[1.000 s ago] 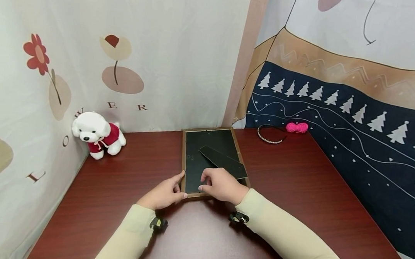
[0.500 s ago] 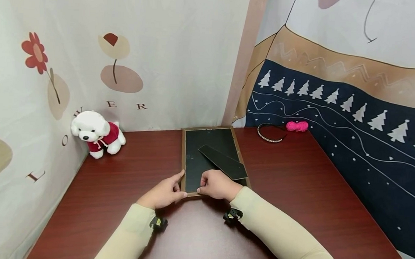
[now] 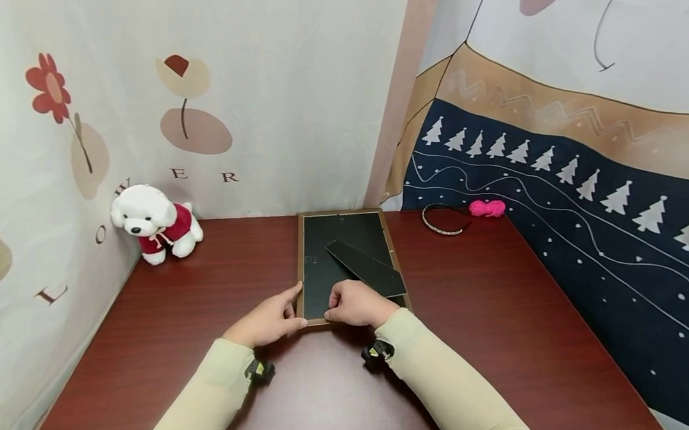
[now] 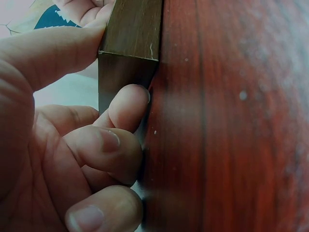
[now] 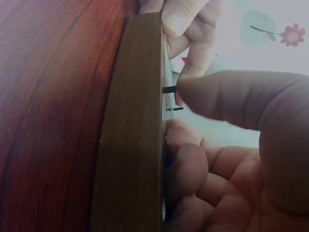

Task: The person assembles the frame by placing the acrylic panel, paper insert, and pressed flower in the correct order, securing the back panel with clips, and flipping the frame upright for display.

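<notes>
A picture frame point(image 3: 301, 258) with a brown wooden border lies face down on the table, its black backing board point(image 3: 320, 233) upward. The black easel leg point(image 3: 368, 269) slants across that board. At the near left corner my left hand point(image 3: 263, 320) grips the frame, thumb on the near edge and forefinger along the left side. My right hand point(image 3: 359, 303) is at the near edge, fingers curled over the backing. In the right wrist view its thumb point(image 5: 207, 94) and forefinger pinch a small dark bendable tab point(image 5: 169, 89); a second tab point(image 5: 175, 108) sticks out beyond it.
A white plush dog point(image 3: 156, 223) in a red top stands at the table's back left. At the back right lie a headband point(image 3: 442, 231) and a bundle of pink yarn point(image 3: 486, 208). Printed cloths point(image 3: 280, 97) hang behind and beside the reddish-brown table point(image 3: 490, 324).
My right hand has shifted a little left and toward the frame's near edge, and its thumb has come down onto the edge. The left hand keeps its grip on the corner.
</notes>
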Demonstrator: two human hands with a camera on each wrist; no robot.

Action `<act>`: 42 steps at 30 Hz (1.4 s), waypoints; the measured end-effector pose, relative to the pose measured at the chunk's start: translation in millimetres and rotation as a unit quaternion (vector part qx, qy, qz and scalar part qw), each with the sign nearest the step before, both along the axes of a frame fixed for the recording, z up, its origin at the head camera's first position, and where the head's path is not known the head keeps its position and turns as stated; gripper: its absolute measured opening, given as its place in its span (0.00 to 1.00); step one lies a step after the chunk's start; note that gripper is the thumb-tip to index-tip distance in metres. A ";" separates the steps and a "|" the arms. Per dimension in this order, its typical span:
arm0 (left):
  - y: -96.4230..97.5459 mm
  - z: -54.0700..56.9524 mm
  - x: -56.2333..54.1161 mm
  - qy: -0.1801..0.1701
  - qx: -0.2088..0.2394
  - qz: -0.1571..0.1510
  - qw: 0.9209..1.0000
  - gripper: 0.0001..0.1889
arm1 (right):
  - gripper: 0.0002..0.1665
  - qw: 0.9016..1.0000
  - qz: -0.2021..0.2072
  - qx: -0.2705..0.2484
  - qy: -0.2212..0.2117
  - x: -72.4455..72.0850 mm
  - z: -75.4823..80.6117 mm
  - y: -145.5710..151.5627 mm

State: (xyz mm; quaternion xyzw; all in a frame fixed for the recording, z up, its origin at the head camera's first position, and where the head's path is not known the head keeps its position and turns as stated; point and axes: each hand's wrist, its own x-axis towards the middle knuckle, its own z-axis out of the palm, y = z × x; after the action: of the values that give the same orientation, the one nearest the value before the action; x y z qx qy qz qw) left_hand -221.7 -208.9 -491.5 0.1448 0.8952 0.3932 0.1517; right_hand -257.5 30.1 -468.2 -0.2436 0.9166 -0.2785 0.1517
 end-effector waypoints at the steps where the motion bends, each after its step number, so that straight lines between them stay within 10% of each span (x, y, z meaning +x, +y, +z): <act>1: -0.1 0.2 -0.2 0.001 -0.001 -0.001 1.000 0.49 | 0.11 1.000 -0.003 0.002 0.000 0.2 0.1 -0.3; 42: -2.0 -3.2 1.2 0.009 0.001 -0.005 1.000 0.48 | 0.20 0.997 -0.055 0.048 -0.038 -8.2 4.3 -15.9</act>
State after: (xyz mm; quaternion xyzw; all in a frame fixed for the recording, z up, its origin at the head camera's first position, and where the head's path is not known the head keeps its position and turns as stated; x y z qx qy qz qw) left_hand -220.5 -210.8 -494.7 0.1529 0.8955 0.3918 0.1458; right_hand -265.7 14.2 -463.9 -0.1740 0.9345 -0.2512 0.1825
